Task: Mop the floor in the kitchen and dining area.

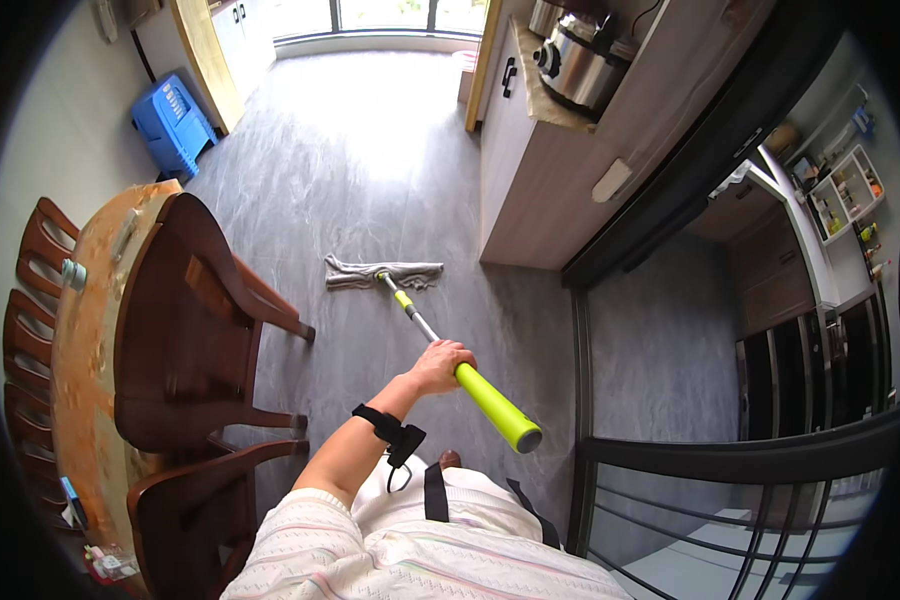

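My left hand (442,366) is wrapped around the mop's handle (499,407), just below the middle of the picture. The handle is lime green at its upper end, with a grey metal pole running down to the mop head. A grey cloth covers the flat mop head (384,274), which lies on the grey floor (360,202) ahead of me. A black strap with a small device sits around my left forearm. My right hand is out of view.
Dark wooden chairs (187,322) stand at a round table (82,352) on the left. A blue plastic stool (171,124) is against the left wall. At the right are a cabinet (529,180) bearing a metal cooker (581,64), and a black-framed glass door (735,457).
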`<control>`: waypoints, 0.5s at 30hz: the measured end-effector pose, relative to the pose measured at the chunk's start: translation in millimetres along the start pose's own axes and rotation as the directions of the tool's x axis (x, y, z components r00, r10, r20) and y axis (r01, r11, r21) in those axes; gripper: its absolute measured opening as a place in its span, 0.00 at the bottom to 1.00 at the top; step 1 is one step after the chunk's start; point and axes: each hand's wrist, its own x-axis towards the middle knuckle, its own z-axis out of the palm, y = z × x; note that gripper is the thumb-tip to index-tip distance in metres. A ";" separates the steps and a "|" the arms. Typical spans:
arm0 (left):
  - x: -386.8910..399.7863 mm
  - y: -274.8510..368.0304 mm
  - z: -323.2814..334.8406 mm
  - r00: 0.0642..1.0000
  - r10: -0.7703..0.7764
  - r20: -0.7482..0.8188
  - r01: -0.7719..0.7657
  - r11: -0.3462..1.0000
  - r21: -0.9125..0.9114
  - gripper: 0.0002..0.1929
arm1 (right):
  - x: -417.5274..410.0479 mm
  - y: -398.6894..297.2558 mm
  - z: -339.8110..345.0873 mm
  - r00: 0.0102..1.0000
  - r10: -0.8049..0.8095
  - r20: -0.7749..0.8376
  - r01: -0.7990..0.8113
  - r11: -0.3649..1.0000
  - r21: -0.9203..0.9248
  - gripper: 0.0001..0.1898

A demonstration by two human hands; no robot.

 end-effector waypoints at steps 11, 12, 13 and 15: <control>-5.9 -22.1 -40.4 0.997 0.058 -0.041 -0.061 0.995 -0.078 0.11 | 0.0 -55.9 11.7 0.996 -0.079 -0.036 0.078 0.997 -0.018 0.32; -7.3 -23.9 -44.7 0.996 0.070 -0.047 -0.074 0.993 -0.094 0.11 | 1.1 -58.2 14.0 0.996 -0.076 -0.039 0.075 0.997 -0.024 0.33; -8.6 -26.2 -49.3 0.996 0.070 -0.047 -0.075 0.992 -0.097 0.11 | 0.8 -59.1 16.6 0.997 -0.069 -0.037 0.069 0.997 -0.026 0.33; -10.9 -31.8 -59.0 0.994 0.077 -0.076 -0.087 0.986 -0.139 0.12 | 0.4 -61.8 19.5 0.997 -0.065 -0.038 0.063 0.997 -0.038 0.33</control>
